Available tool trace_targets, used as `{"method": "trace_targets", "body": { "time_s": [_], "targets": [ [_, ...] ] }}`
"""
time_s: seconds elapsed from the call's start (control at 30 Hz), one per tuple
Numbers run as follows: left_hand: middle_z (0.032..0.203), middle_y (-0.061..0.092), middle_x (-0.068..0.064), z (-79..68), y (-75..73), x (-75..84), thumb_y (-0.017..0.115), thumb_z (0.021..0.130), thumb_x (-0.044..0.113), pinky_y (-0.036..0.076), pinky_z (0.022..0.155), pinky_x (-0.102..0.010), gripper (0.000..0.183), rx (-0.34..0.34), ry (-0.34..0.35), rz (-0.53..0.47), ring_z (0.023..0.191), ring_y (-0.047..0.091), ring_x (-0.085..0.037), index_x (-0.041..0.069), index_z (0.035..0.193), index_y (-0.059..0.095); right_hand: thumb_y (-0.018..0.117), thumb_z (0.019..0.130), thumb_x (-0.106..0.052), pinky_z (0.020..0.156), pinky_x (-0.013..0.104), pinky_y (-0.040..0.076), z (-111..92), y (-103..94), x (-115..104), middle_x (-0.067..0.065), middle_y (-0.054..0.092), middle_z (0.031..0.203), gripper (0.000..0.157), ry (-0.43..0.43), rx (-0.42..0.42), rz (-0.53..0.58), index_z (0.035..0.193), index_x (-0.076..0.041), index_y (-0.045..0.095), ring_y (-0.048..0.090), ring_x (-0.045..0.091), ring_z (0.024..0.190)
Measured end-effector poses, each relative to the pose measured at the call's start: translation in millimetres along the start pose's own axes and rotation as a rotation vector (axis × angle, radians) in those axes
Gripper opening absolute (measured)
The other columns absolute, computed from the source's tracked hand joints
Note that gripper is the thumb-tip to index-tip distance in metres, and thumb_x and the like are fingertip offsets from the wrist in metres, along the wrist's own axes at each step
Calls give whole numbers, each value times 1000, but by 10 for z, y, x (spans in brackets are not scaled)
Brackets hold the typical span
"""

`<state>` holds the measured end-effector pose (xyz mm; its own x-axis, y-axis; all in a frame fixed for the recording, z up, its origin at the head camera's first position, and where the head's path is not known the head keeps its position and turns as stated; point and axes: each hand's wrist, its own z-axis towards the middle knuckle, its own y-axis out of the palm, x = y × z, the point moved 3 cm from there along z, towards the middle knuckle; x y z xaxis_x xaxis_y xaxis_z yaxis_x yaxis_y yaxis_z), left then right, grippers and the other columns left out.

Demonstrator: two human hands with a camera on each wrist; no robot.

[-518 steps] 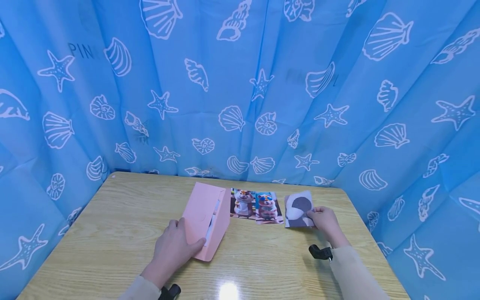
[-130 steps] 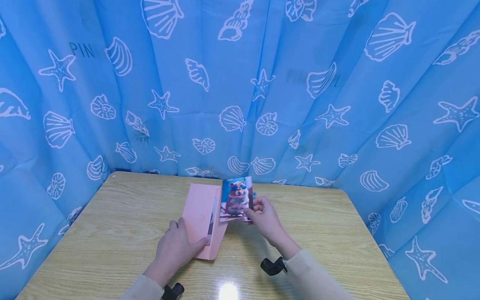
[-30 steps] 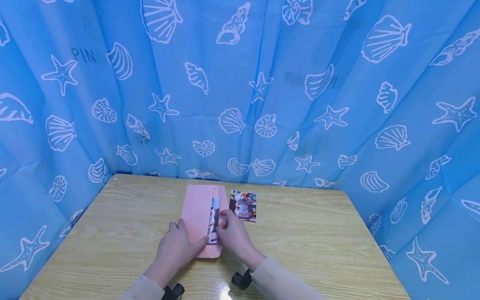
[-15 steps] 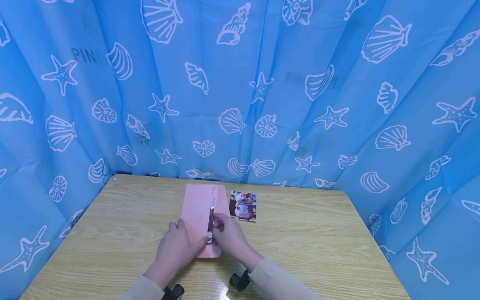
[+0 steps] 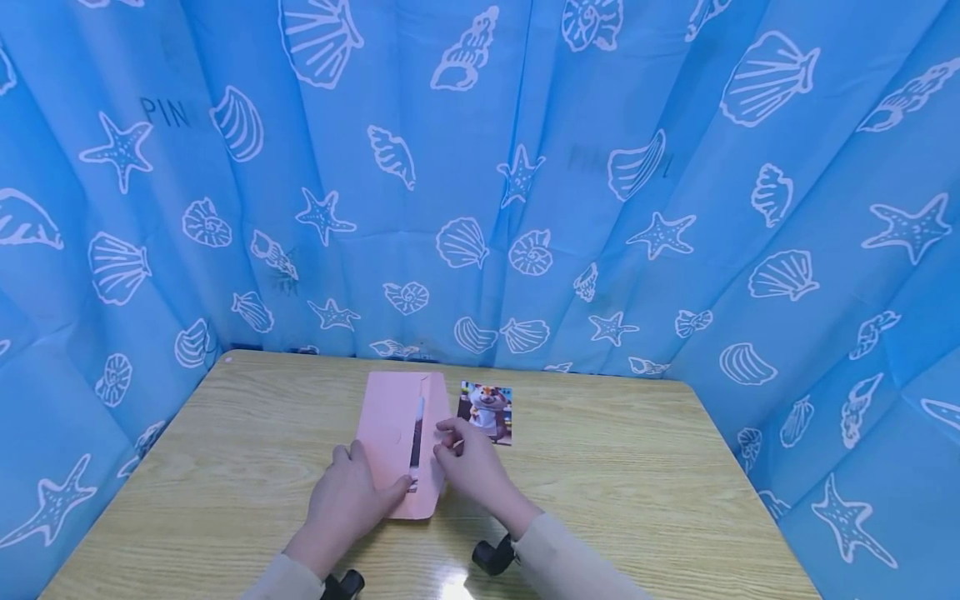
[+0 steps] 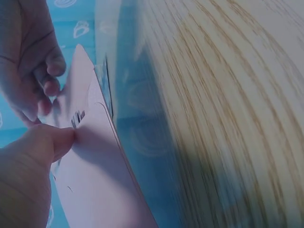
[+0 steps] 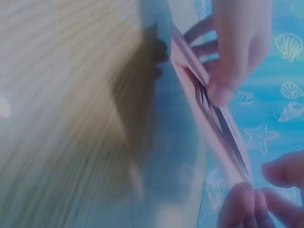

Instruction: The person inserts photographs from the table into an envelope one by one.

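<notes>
A pink envelope [image 5: 384, 417] with its flap folded out to the right is held by my left hand [image 5: 347, 500], thumb pressing at the edge of its opening. Inside the slot shows a dark strip of photos [image 5: 416, 442]; the right wrist view shows their stacked edges [image 7: 205, 97]. My right hand [image 5: 477, 471] is at the flap's right edge, fingers loosely bent, fingertips at the flap and thumb apart from them, holding no photo. Just beyond it lies a photo of a hamster in a white apron [image 5: 487, 408], partly covered by the right hand.
The wooden table [image 5: 615, 475] has rounded back corners. Behind it and at both sides hangs a blue curtain [image 5: 480, 192] with white shells and starfish. Black wrist cameras [image 5: 493, 555] sit at both cuffs.
The sunglasses hamster photo, earlier in my right hand, slid into the envelope and was let go. The hand then drew back right. Of several loose photos earlier, one now lies on the table.
</notes>
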<state>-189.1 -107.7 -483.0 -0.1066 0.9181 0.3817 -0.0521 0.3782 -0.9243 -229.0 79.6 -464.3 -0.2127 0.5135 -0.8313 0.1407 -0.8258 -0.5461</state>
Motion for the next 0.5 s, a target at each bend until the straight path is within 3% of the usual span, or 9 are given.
{"method": "trace_targets", "body": {
  "time_s": [0.23, 0.37, 0.5],
  "targets": [
    [104, 49, -31, 6, 9, -59, 65, 71, 74, 52, 64, -46, 116, -19, -7, 7, 75, 58, -31, -22, 131, 37, 68, 90, -18, 68, 29, 49, 81, -207, 168, 1, 59, 88, 27, 24, 78, 3, 114, -6, 63, 58, 14, 76],
    [103, 49, -32, 7, 23, -81, 66, 72, 72, 52, 64, -47, 114, -23, 3, 13, 76, 58, -32, -23, 128, 39, 71, 88, -23, 76, 36, 50, 164, -365, 341, 10, 62, 98, 38, 68, 102, -34, 120, -4, 61, 60, 20, 86],
    [100, 49, -29, 8, 48, -89, 67, 71, 72, 52, 63, -46, 113, -34, -7, 9, 73, 56, -30, -23, 127, 40, 74, 86, -28, 84, 43, 48, 257, -524, 579, 20, 59, 114, 53, 183, 147, -40, 126, 2, 56, 58, 30, 101]
  ]
}}
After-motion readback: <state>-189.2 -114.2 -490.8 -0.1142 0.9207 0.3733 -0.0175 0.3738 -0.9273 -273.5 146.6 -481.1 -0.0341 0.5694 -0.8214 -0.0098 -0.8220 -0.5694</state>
